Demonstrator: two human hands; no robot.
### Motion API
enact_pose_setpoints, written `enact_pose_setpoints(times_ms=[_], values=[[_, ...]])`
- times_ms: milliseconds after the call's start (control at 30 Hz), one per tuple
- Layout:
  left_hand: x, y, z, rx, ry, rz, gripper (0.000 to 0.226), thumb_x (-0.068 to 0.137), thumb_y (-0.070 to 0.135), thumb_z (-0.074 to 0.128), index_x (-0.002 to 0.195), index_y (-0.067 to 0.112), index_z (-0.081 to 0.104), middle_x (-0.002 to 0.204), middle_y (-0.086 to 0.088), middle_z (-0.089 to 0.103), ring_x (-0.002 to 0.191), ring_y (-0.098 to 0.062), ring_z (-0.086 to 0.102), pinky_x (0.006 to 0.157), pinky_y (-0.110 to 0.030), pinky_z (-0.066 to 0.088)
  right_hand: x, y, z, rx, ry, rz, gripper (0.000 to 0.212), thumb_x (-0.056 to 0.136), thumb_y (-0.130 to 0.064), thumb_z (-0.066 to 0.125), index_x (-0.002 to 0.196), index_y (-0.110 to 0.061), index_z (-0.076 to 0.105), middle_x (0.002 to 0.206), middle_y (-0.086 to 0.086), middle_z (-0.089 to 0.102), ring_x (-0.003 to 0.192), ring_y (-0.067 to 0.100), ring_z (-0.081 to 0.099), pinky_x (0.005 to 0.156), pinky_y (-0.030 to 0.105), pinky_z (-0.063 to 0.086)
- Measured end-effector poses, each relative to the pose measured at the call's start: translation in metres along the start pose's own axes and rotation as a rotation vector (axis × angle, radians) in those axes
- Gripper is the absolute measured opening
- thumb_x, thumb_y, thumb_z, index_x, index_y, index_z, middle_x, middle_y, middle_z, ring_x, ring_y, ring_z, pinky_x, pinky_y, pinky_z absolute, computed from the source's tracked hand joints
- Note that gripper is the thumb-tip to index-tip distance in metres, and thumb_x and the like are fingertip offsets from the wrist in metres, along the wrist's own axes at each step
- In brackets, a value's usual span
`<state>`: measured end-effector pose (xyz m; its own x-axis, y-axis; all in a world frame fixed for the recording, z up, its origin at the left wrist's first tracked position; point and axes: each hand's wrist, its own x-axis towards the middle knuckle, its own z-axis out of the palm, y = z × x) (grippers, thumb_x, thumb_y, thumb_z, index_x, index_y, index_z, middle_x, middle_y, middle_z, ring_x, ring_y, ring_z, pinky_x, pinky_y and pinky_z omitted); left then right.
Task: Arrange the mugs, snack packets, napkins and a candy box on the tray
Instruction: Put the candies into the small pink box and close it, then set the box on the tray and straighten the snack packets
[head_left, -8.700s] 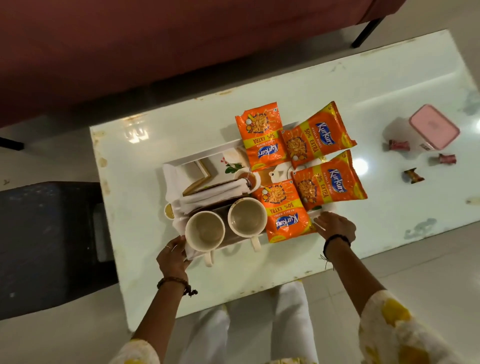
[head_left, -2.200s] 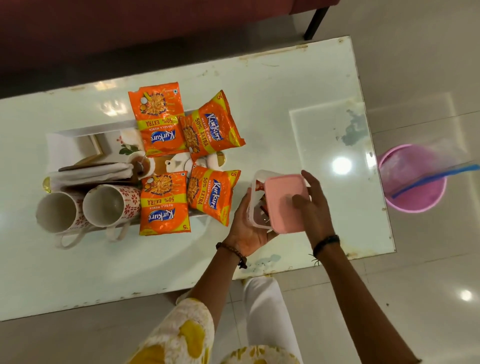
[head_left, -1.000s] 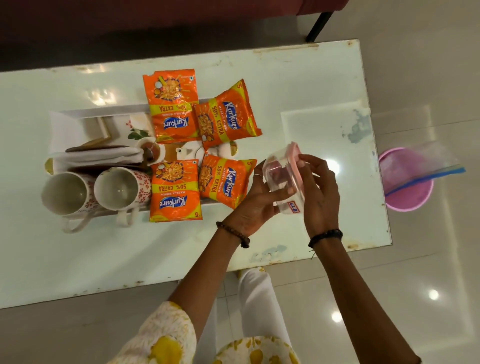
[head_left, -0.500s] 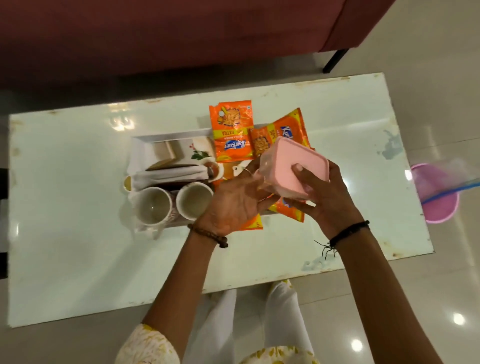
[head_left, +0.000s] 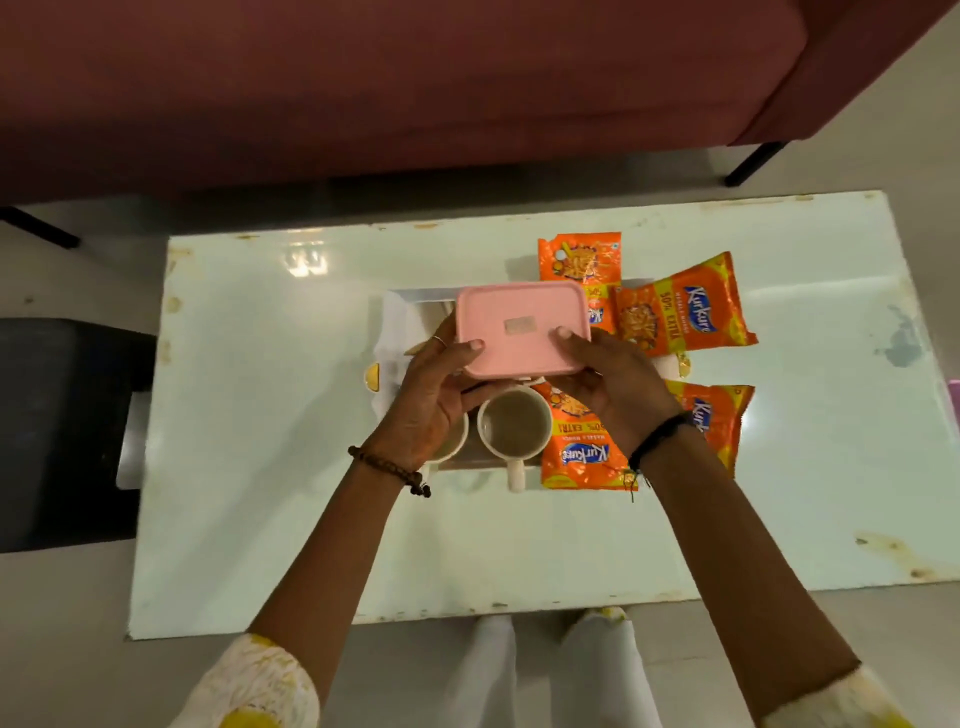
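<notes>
Gripping the candy box (head_left: 522, 328), left hand (head_left: 431, 395) and right hand (head_left: 618, 387) hold its opposite edges above the tray (head_left: 410, 297).

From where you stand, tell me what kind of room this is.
Most likely a home living room. A low, pale glossy coffee table stands in front of a maroon sofa on thin dark legs, over a shiny tiled floor. A tray of mugs and snack packets suggests serving guests.
</notes>
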<state>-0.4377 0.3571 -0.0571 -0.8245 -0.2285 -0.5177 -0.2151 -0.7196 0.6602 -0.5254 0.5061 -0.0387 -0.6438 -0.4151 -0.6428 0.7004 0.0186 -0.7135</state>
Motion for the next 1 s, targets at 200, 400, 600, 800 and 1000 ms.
enact_pose_setpoints(times_ms=[200,400,600,800,1000], values=[[0.043,0.049,-0.036,0.304,0.112,0.019,0.023,0.093,0.012,0.049,0.110,0.024,0.059,0.095,0.005,0.067,0.086,-0.010,0.068,0.071,-0.024,0.059,0.057,-0.021,0.042,-0.270,-0.007,0.030,0.016,0.086,-0.019,0.061,0.097,-0.009,0.055,0.100,0.008,0.060,0.087,0.018,0.059,0.084,0.035,0.050],[0.079,0.058,-0.055,0.740,0.257,-0.063,0.041,0.085,0.008,0.062,0.126,0.004,0.055,0.104,-0.009,0.061,0.094,-0.021,0.059,0.080,-0.029,0.052,0.109,-0.003,0.051,-0.490,0.050,0.075,0.016,0.087,-0.012,0.060,0.076,-0.001,0.054,0.104,0.023,0.059,0.099,0.035,0.058,0.088,0.047,0.051],[0.089,0.022,-0.067,0.762,0.361,-0.106,0.038,0.081,-0.005,0.063,0.118,-0.005,0.057,0.117,-0.023,0.063,0.098,-0.032,0.064,0.067,-0.021,0.057,0.130,0.030,0.035,-0.671,0.143,0.032,0.035,0.085,-0.019,0.063,0.113,0.001,0.056,0.094,0.015,0.058,0.062,0.016,0.049,0.065,0.031,0.046],[0.090,0.009,-0.074,0.996,0.365,0.025,0.038,0.083,0.001,0.062,0.121,0.001,0.058,0.113,-0.021,0.067,0.102,-0.027,0.064,0.082,-0.019,0.050,0.129,0.040,0.026,-0.860,0.215,-0.058,0.043,0.085,-0.012,0.062,0.125,-0.002,0.053,0.129,0.017,0.058,0.118,0.029,0.054,0.098,0.029,0.041],[0.056,-0.002,-0.095,1.010,0.554,0.377,0.021,0.086,0.000,0.056,0.106,-0.003,0.064,0.111,-0.022,0.065,0.090,-0.026,0.061,0.083,-0.033,0.048,0.066,0.037,-0.014,-0.688,0.522,-0.334,0.024,0.087,-0.010,0.057,0.109,-0.002,0.062,0.109,0.019,0.068,0.094,0.020,0.059,0.074,0.011,0.045]])
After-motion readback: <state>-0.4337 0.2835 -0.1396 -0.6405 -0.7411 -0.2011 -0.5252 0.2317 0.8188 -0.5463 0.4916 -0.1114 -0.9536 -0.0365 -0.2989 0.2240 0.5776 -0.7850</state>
